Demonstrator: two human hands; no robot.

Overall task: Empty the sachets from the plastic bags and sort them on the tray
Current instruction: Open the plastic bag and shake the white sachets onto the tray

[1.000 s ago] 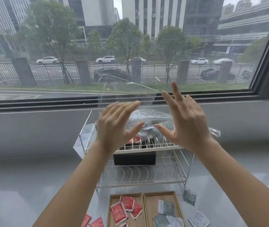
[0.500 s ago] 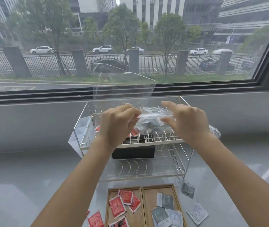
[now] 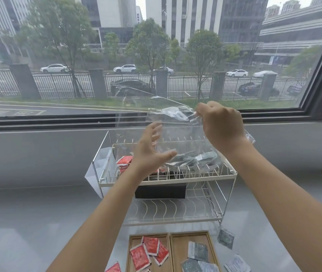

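R hand (image 3: pixel 222 125) has lifted the plastic bag (image 3: pixel 177 134) by its top edge off the rack (image 3: pixel 232 172), fingers pinching it. L hand (image 3: pixel 149 152) let go, now spread w/ nothing held. Grey sachets (image 3: pixel 197 160) sag in bag's bottom, over rack; ready to tip onto tray (image 3: pixel 169 250).

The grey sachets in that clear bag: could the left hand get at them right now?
Probably yes: the left hand is open beside the clear bag, which the right hand lifts by its top, though the film still covers the grey sachets.
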